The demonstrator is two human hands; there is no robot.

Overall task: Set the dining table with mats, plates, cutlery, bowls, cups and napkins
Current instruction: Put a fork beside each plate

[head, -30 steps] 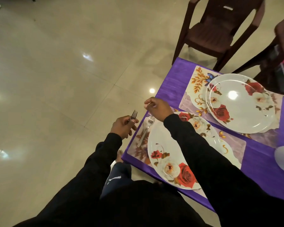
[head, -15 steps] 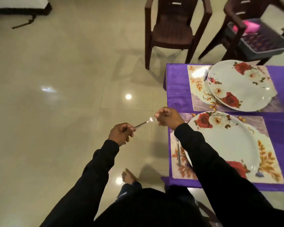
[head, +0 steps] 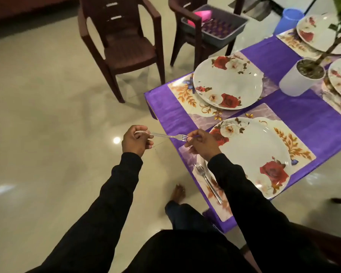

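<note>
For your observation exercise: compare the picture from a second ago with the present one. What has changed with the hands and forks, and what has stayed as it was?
The left hand turned its fork from upright to level, tines toward the right hand, which now pinches the tines after leaving the table fork. That fork and the plates stayed on their mats.

Dim light, floor (head: pixel 47 125) glare, blurred wide-angle edges.
</note>
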